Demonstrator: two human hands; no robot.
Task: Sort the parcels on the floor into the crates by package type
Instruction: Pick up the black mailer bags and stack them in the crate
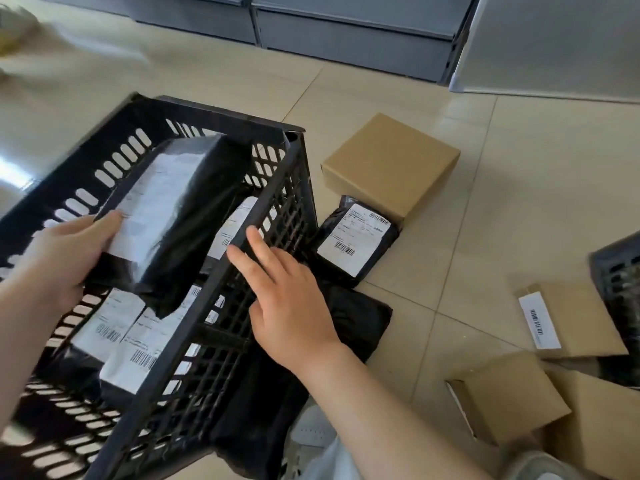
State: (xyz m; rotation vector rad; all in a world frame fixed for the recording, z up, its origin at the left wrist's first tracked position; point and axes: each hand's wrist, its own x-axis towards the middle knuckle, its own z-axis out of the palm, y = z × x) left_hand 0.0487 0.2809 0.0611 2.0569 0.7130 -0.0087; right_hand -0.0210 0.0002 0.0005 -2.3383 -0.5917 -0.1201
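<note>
Partway through, I'd say: the black crate already holds several black bags, and the left hand grips another black mailer over it. The right hand, fingers spread and empty, rests at the crate's near rim, while one labelled bag and some cardboard boxes lie on the floor.

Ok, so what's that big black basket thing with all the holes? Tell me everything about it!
It's a black crate that looks like plastic, with slotted, grid-like walls you can see through. It sits on the tiled floor, left of the cardboard boxes. Inside lie black mailer bags with white barcode labels. The left hand holds another black bag over it, and the right hand, fingers straight, is at its near rim.
</note>
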